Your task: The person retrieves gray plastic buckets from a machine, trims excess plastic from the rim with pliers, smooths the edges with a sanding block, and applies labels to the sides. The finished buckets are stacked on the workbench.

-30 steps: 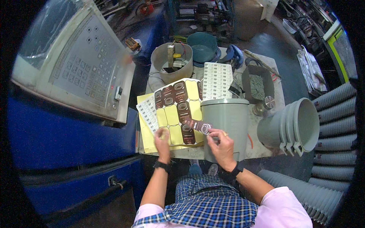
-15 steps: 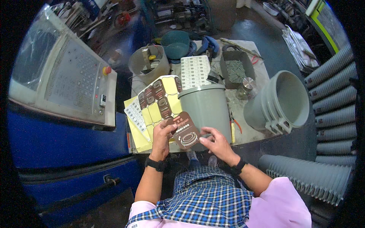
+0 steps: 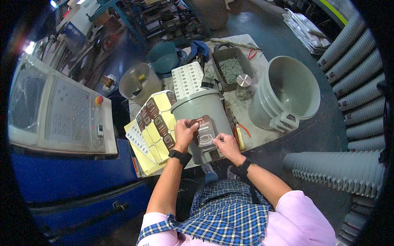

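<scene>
Grey bucket [image 3: 213, 108]: one, on the table [image 3: 262, 141].
Brown label [image 3: 205, 132]: one in hand, against the near side of the grey bucket; whether it is stuck down I cannot tell.
Left hand [image 3: 184, 133]: thumb and fingers pinching the brown label's left edge.
Right hand [image 3: 227, 146]: thumb and forefinger narrowed onto its lower right corner.
Black wristbands: two, one per wrist.
Sticker sheet [image 3: 152, 133]: brown labels and yellow gaps, left of the grey bucket.
White label sheets: two seen; one [image 3: 186, 76] behind the grey bucket, one [image 3: 137, 137] left of it.
Orange-handled pliers [image 3: 244, 130]: one pair, right of the grey bucket.
Lidded jar [image 3: 244, 87]: one, behind and right of the grey bucket.
Dark box [image 3: 248, 61]: one, holding many grey pieces, behind the grey bucket.
Nested buckets [image 3: 266, 96]: one stack, right of the grey bucket, number unclear.
</scene>
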Demonstrator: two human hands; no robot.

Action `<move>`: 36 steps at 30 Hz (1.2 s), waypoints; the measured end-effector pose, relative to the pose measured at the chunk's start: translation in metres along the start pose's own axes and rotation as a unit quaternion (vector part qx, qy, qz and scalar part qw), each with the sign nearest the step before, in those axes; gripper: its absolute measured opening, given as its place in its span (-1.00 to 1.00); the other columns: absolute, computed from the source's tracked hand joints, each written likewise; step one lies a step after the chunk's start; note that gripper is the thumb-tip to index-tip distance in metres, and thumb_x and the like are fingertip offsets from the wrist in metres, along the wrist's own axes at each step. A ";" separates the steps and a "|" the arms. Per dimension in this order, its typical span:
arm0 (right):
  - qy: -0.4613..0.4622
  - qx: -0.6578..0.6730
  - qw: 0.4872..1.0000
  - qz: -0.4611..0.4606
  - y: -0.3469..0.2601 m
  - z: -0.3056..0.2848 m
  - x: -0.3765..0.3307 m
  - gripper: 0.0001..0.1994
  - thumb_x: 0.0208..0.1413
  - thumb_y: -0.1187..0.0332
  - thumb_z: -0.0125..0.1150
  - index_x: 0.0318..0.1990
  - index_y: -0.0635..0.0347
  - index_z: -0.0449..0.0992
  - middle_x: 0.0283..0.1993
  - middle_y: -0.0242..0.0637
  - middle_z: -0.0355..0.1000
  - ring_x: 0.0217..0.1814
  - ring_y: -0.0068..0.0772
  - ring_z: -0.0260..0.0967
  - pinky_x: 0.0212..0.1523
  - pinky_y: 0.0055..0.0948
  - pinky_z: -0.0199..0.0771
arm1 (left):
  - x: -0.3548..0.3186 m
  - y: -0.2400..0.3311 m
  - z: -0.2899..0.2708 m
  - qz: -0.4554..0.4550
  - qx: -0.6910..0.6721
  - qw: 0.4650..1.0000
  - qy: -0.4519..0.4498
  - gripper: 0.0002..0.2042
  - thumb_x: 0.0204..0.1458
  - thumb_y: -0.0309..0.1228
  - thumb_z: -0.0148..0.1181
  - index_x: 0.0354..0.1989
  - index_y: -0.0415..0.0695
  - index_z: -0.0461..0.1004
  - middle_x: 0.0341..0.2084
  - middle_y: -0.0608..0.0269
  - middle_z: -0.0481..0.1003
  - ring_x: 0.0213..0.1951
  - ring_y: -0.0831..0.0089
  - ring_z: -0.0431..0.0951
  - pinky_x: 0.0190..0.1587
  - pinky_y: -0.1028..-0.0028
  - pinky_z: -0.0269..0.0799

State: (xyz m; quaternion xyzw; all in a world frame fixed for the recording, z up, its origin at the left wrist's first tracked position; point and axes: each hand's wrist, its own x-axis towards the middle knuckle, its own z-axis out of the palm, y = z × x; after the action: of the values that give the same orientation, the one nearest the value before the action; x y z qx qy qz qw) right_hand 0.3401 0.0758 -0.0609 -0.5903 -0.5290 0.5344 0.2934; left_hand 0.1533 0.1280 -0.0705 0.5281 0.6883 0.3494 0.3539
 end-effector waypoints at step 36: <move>-0.156 -0.171 0.971 0.065 0.025 -0.033 0.049 -0.45 -0.13 -0.09 0.20 -0.76 0.30 0.41 -0.80 -0.24 0.31 -0.71 -0.35 0.34 -0.57 -0.33 0.36 | -0.073 -0.016 0.016 -0.089 0.145 0.979 0.115 -0.15 -0.30 -0.16 0.40 0.15 -0.32 0.09 0.11 -0.20 0.07 0.18 -0.02 0.04 0.21 0.16 -0.02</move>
State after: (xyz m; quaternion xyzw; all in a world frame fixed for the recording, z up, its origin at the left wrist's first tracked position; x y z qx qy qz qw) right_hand 0.3726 0.1221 -0.0905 -0.5743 -0.6122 0.5393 0.0672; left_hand 0.1730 0.0555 -0.0835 0.4673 0.8119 0.2710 0.2216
